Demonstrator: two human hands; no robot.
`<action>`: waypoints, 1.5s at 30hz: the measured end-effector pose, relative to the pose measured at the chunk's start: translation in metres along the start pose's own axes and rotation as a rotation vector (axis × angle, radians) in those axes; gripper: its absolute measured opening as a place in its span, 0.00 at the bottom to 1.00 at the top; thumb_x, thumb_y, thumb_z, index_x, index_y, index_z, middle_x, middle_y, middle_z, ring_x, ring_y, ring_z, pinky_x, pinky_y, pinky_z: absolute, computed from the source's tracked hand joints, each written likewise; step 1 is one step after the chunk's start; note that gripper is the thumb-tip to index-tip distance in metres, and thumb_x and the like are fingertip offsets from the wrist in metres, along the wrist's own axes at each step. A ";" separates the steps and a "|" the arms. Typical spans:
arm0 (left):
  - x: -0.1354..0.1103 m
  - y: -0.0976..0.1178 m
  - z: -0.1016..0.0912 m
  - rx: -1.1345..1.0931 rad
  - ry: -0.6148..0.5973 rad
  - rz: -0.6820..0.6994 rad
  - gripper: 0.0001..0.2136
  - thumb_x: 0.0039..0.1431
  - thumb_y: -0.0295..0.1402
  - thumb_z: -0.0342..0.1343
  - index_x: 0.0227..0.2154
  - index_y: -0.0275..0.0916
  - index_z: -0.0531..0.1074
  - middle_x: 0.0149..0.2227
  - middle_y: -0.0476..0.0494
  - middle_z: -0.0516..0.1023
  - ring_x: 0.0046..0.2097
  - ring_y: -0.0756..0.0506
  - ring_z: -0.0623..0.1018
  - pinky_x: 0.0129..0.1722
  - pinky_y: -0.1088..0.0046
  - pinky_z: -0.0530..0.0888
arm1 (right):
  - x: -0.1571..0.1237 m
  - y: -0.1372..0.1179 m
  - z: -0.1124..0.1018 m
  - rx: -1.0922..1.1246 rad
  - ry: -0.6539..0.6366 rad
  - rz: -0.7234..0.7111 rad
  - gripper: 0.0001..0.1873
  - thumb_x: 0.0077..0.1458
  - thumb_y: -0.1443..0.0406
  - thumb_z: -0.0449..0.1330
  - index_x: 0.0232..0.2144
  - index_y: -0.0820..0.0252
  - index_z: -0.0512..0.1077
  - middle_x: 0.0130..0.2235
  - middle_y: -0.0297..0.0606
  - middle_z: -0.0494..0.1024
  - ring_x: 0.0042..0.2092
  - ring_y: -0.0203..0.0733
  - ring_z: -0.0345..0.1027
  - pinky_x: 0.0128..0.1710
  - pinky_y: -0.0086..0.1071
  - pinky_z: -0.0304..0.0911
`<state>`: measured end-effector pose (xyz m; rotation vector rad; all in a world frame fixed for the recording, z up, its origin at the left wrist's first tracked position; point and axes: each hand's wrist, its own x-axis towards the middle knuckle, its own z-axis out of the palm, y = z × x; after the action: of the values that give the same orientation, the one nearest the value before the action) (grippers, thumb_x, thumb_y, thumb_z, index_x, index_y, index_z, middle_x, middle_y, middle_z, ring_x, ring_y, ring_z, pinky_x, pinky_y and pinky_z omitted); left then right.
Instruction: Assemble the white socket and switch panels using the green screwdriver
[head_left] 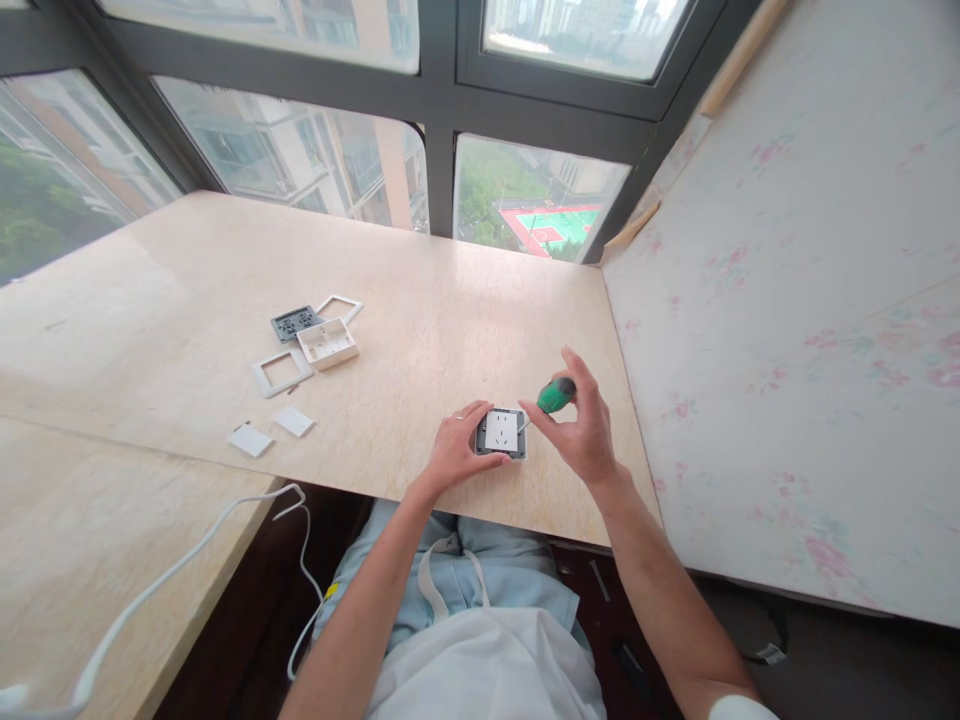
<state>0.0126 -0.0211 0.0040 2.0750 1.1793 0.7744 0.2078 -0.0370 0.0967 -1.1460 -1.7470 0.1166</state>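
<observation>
A white wall socket [501,432] in a grey frame lies on the beige marble tabletop [420,330] near its front edge. My left hand [454,450] grips the socket's left side, fingers curled round it. My right hand [581,425] holds a green-handled screwdriver [556,395] in a pinch, its tip pointing down at the socket's right edge.
Loose socket parts lie to the left: a white back box [328,343], a grey module [295,323], two white frames [282,372] [340,307] and two small white cover plates [250,439] [294,421]. A white cable [180,565] runs over the lower side counter. A flowered wall panel [787,300] rises on the right.
</observation>
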 end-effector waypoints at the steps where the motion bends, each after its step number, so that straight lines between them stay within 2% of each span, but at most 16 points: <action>1: 0.000 0.000 0.000 0.003 -0.001 -0.002 0.39 0.48 0.50 0.66 0.61 0.45 0.61 0.63 0.38 0.65 0.63 0.35 0.66 0.60 0.55 0.63 | 0.001 -0.001 0.000 -0.034 0.016 -0.023 0.35 0.55 0.60 0.66 0.61 0.47 0.57 0.41 0.38 0.73 0.37 0.41 0.68 0.37 0.38 0.71; 6: -0.001 -0.001 0.000 0.016 -0.005 -0.003 0.39 0.49 0.50 0.66 0.62 0.44 0.60 0.64 0.38 0.64 0.63 0.35 0.65 0.60 0.55 0.62 | 0.006 -0.005 -0.003 -0.070 0.083 -0.038 0.24 0.54 0.58 0.66 0.50 0.50 0.63 0.40 0.38 0.69 0.40 0.43 0.68 0.39 0.38 0.70; 9: -0.002 -0.002 0.001 0.017 -0.004 0.000 0.38 0.49 0.50 0.65 0.62 0.45 0.60 0.64 0.37 0.64 0.63 0.35 0.65 0.60 0.55 0.62 | 0.007 -0.007 -0.008 -0.017 0.027 -0.025 0.16 0.59 0.56 0.61 0.47 0.52 0.64 0.43 0.42 0.70 0.47 0.48 0.68 0.45 0.44 0.68; 12: -0.002 -0.004 0.002 0.021 0.003 0.009 0.39 0.50 0.51 0.65 0.62 0.45 0.59 0.64 0.37 0.64 0.64 0.36 0.65 0.60 0.56 0.62 | 0.005 -0.012 -0.011 0.089 -0.040 0.033 0.11 0.66 0.59 0.51 0.47 0.54 0.65 0.46 0.45 0.72 0.52 0.48 0.67 0.51 0.49 0.65; 15: -0.002 -0.004 0.002 0.024 0.005 0.010 0.39 0.50 0.50 0.65 0.62 0.44 0.59 0.64 0.37 0.63 0.64 0.36 0.65 0.60 0.56 0.61 | 0.005 -0.018 -0.014 0.224 -0.093 0.147 0.15 0.66 0.61 0.50 0.54 0.52 0.64 0.53 0.44 0.71 0.55 0.48 0.67 0.53 0.49 0.66; 18: -0.002 -0.004 0.002 0.020 -0.003 0.002 0.39 0.50 0.51 0.65 0.62 0.45 0.59 0.64 0.37 0.63 0.64 0.35 0.65 0.60 0.55 0.62 | 0.007 -0.020 -0.018 0.294 -0.123 0.208 0.24 0.64 0.63 0.54 0.61 0.47 0.59 0.57 0.43 0.69 0.51 0.45 0.71 0.47 0.45 0.72; 25: -0.003 -0.002 0.000 0.010 -0.011 -0.011 0.38 0.50 0.50 0.65 0.62 0.46 0.59 0.64 0.37 0.63 0.64 0.35 0.64 0.60 0.55 0.61 | 0.021 -0.019 -0.033 -0.036 -0.190 -0.053 0.18 0.58 0.62 0.63 0.52 0.50 0.70 0.45 0.41 0.76 0.36 0.41 0.74 0.39 0.38 0.74; 28: -0.002 -0.003 0.000 0.000 -0.011 -0.008 0.38 0.50 0.50 0.65 0.62 0.46 0.60 0.64 0.37 0.63 0.64 0.35 0.64 0.60 0.54 0.61 | 0.028 -0.027 -0.043 -0.011 -0.353 -0.020 0.20 0.65 0.63 0.54 0.58 0.50 0.66 0.54 0.44 0.74 0.50 0.47 0.73 0.51 0.45 0.71; 30: -0.002 -0.003 0.000 -0.005 -0.012 -0.007 0.38 0.49 0.50 0.65 0.62 0.46 0.60 0.64 0.37 0.63 0.64 0.35 0.64 0.60 0.54 0.61 | 0.033 -0.033 -0.051 -0.016 -0.459 0.017 0.24 0.65 0.66 0.50 0.63 0.48 0.60 0.62 0.43 0.67 0.62 0.49 0.63 0.59 0.49 0.64; 32: -0.002 -0.003 0.000 -0.012 -0.012 -0.010 0.38 0.49 0.50 0.66 0.61 0.46 0.60 0.64 0.37 0.63 0.64 0.35 0.65 0.60 0.55 0.61 | 0.039 -0.037 -0.059 -0.048 -0.542 0.022 0.28 0.64 0.67 0.50 0.65 0.48 0.57 0.65 0.41 0.63 0.65 0.50 0.57 0.62 0.51 0.60; 34: -0.002 -0.003 0.000 -0.020 -0.012 -0.017 0.38 0.49 0.50 0.66 0.61 0.46 0.60 0.64 0.38 0.64 0.63 0.35 0.65 0.60 0.55 0.61 | 0.044 -0.038 -0.065 -0.065 -0.584 0.014 0.26 0.64 0.67 0.51 0.63 0.49 0.60 0.62 0.41 0.68 0.61 0.49 0.64 0.58 0.48 0.65; 36: -0.002 -0.003 0.000 -0.028 -0.007 -0.017 0.38 0.49 0.49 0.66 0.61 0.46 0.60 0.63 0.38 0.64 0.63 0.35 0.65 0.59 0.55 0.62 | 0.048 -0.039 -0.066 -0.098 -0.586 0.025 0.19 0.63 0.64 0.55 0.56 0.51 0.68 0.51 0.41 0.77 0.49 0.45 0.74 0.46 0.40 0.73; 38: -0.002 -0.002 0.000 -0.032 -0.004 -0.015 0.38 0.48 0.49 0.67 0.61 0.46 0.60 0.63 0.38 0.64 0.63 0.35 0.65 0.59 0.55 0.62 | 0.050 -0.038 -0.064 -0.203 -0.551 0.030 0.10 0.62 0.59 0.58 0.42 0.55 0.74 0.38 0.39 0.80 0.34 0.40 0.74 0.31 0.32 0.70; 40: -0.001 -0.002 0.000 -0.028 -0.004 -0.017 0.38 0.48 0.48 0.67 0.61 0.46 0.60 0.63 0.38 0.65 0.63 0.34 0.65 0.59 0.55 0.62 | 0.049 -0.036 -0.058 -0.336 -0.485 -0.001 0.14 0.61 0.54 0.58 0.32 0.58 0.71 0.29 0.37 0.75 0.28 0.37 0.68 0.25 0.29 0.62; 43: -0.001 -0.002 0.000 -0.022 -0.007 -0.025 0.38 0.48 0.48 0.67 0.61 0.46 0.60 0.63 0.39 0.65 0.63 0.34 0.65 0.60 0.54 0.62 | 0.044 -0.034 -0.052 -0.355 -0.422 -0.046 0.15 0.63 0.53 0.56 0.35 0.58 0.69 0.30 0.38 0.74 0.30 0.39 0.68 0.28 0.31 0.63; 45: -0.001 -0.002 0.000 -0.023 -0.010 -0.028 0.39 0.48 0.48 0.67 0.61 0.47 0.60 0.63 0.39 0.65 0.63 0.34 0.65 0.60 0.53 0.62 | 0.042 -0.035 -0.053 -0.236 -0.471 -0.016 0.13 0.65 0.57 0.53 0.47 0.56 0.67 0.41 0.43 0.76 0.38 0.43 0.73 0.35 0.34 0.68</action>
<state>0.0112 -0.0217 0.0024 2.0370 1.1865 0.7604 0.2237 -0.0464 0.1706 -1.3523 -2.2304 0.1861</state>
